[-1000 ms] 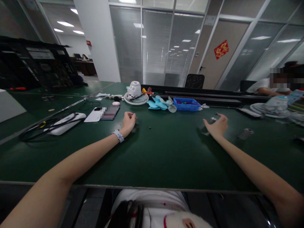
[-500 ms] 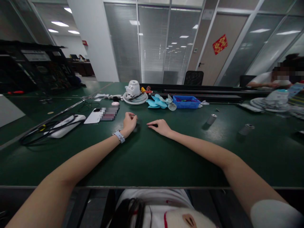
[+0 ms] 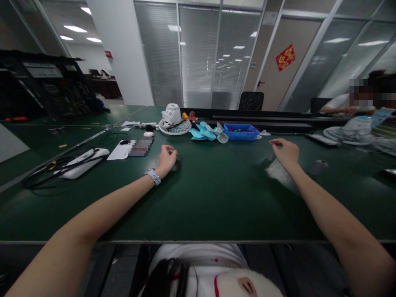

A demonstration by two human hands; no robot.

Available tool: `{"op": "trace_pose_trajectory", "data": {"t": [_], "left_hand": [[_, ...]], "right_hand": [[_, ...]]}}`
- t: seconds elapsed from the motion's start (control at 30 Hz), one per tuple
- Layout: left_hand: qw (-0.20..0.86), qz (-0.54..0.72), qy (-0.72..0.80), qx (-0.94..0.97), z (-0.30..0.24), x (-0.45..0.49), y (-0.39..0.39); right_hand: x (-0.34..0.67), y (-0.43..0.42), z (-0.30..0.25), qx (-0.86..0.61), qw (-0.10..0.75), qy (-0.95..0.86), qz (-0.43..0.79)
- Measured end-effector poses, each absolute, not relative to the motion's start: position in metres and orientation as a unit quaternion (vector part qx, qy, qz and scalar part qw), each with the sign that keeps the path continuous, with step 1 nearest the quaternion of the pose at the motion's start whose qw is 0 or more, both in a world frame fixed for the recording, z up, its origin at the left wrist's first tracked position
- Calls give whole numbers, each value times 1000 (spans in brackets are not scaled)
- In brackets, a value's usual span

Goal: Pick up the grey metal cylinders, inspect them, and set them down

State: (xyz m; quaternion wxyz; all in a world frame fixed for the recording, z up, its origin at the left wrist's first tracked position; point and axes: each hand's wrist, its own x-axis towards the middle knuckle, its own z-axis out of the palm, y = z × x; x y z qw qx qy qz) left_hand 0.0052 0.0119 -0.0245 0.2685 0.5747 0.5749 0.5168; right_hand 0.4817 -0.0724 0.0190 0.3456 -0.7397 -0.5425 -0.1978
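My left hand (image 3: 167,160), with a watch (image 3: 153,176) on its wrist, rests low over the green table (image 3: 204,202). Its fingers are curled into a pinch; any small object between them is too hidden to name. Out to the right, my right hand (image 3: 287,153) has its thumb and fingertips drawn together and pointing left. It is in front of a silver metal cylinder (image 3: 271,156), which shows only partly below the fingers; I cannot tell whether they touch. A second metal cylinder (image 3: 318,166) stands farther right, beyond my right wrist.
Behind my hands lie a white fan part (image 3: 173,117), blue fan blades (image 3: 203,132) and a blue tray (image 3: 241,133). At left are phones (image 3: 119,150) and a white device with black cable (image 3: 85,164). Another person (image 3: 340,103) sits at far right.
My right hand has swung from near the left hand out to the right, now covering most of the nearer cylinder. My left hand has stayed nearly in place. The view has shifted slightly.
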Motion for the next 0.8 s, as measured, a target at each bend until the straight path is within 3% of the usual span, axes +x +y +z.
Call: {"op": "trace_pose_trajectory", "data": {"t": [0.8], "left_hand": [[268,520,562,585,-30,3,16]], "right_hand": [[495,-80,15,-786,318,-489,-205]]}}
